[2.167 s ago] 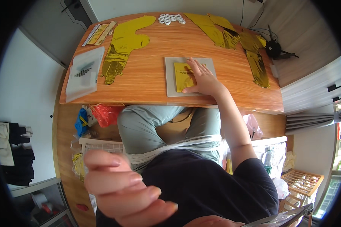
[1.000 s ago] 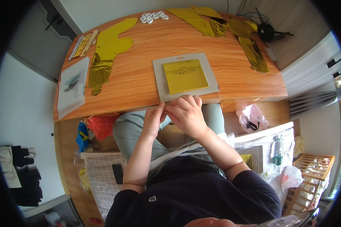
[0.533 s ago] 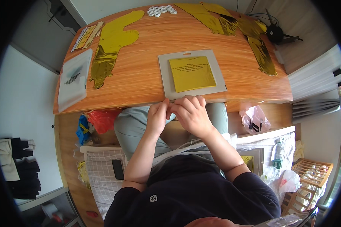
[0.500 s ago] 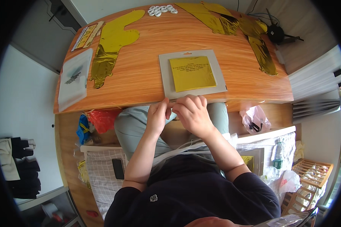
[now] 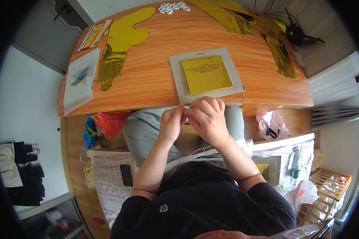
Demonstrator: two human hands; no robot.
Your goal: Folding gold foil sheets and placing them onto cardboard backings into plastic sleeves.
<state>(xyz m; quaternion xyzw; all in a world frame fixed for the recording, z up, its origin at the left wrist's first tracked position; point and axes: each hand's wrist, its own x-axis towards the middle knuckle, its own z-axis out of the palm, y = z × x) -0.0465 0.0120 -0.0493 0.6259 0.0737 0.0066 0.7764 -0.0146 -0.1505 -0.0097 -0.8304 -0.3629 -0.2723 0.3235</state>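
Observation:
Just past the table's near edge, above my lap, my left hand (image 5: 172, 125) and my right hand (image 5: 208, 122) meet at the fingertips. The fingers of both are bent and pinched together; whatever is between them, if anything, is hidden. Right beyond my knuckles lies a grey card (image 5: 176, 73) with a hanging slot at its top. On it rests a flat gold square packet (image 5: 206, 75) with dark print. The card's lower edge comes close to my fingers, and I cannot tell whether they touch it.
Gold foil balloons lie flat at left (image 5: 123, 44) and far right (image 5: 281, 57). A translucent pouch (image 5: 81, 81) sits at the left edge, white rings (image 5: 172, 8) at the back. A black device (image 5: 294, 34) stands far right. A phone (image 5: 126, 175) lies beside me.
The whole view has shifted slightly. My hands stay together at the table edge, with only small finger movements. The card and packet lie as before.

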